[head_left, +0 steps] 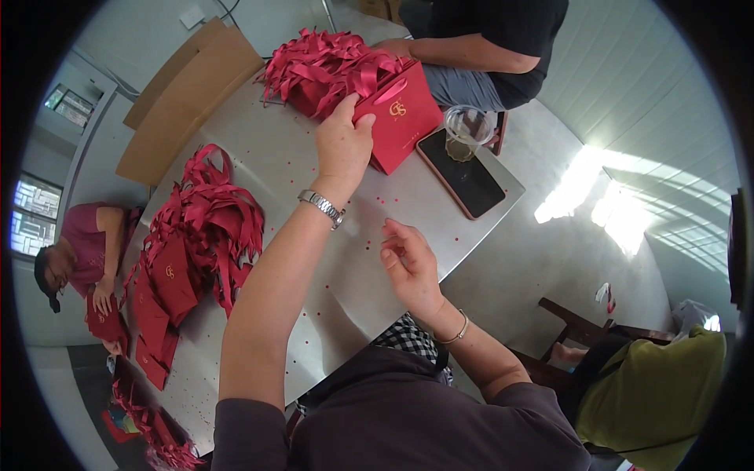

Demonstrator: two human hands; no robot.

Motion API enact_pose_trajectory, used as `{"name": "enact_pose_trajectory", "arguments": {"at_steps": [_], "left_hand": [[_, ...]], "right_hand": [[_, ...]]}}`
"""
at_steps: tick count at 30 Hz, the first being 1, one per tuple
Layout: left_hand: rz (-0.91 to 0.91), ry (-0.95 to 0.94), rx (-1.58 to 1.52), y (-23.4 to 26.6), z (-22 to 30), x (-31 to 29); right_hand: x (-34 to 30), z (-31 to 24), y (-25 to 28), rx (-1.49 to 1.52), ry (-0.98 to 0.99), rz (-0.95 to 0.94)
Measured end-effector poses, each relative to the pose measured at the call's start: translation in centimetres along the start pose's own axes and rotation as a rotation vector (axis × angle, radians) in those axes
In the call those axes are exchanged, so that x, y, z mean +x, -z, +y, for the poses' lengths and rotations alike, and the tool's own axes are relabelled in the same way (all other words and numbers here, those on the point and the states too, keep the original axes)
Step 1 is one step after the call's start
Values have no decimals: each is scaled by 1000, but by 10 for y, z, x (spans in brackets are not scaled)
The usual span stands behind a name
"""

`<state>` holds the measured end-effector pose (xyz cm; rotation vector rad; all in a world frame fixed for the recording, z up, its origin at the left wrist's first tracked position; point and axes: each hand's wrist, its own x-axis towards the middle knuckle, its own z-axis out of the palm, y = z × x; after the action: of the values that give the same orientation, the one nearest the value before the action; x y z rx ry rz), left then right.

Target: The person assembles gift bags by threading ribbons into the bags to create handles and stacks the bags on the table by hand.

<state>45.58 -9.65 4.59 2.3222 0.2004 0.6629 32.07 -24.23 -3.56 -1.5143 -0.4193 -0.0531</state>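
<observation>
At the far side of the table, a red paper gift bag (pixel 400 118) with gold print and a pink ribbon handle stands tilted against a heap of red ribbon-handled bags (pixel 322 67). My left hand (pixel 344 145) reaches out to the bag's left edge. Its thumb lies along the front, and the fingertips are partly hidden at the upper edge. Nearer to me, my right hand (pixel 410 271) hovers over the table's right part, fingers loosely curled and apart from the thumb, with nothing visible in it. A second pile of red bags with tangled ribbons (pixel 212 208) lies left of my left forearm.
A phone (pixel 463 177) lies by the table's (pixel 345 314) right corner, with a clear plastic cup (pixel 469 129) beside the bag. Small red dots dot the metal top. Cardboard (pixel 184 94) stands at the back left. One person sits across; another handles a red bag (pixel 106 322) at left.
</observation>
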Motion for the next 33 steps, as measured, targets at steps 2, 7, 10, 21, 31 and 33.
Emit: {"name": "enact_pose_trajectory", "arguments": {"at_steps": [2, 7, 10, 21, 31, 33], "left_hand": [[17, -74, -10, 2, -12, -2], [73, -21, 18, 24, -14, -24], [224, -83, -38, 29, -24, -57], [936, 93, 260, 297, -78, -241], [1872, 1058, 1324, 532, -57, -659], [2043, 976, 818, 552, -54, -678]], "right_hand": [[-1, 1, -4, 11, 1, -38], [-12, 17, -16, 57, 10, -43], [-22, 42, -8, 303, -215, -36], [8, 37, 11, -79, 97, -76], [-25, -9, -54, -29, 284, -445], [-34, -17, -63, 45, 134, -502]]}}
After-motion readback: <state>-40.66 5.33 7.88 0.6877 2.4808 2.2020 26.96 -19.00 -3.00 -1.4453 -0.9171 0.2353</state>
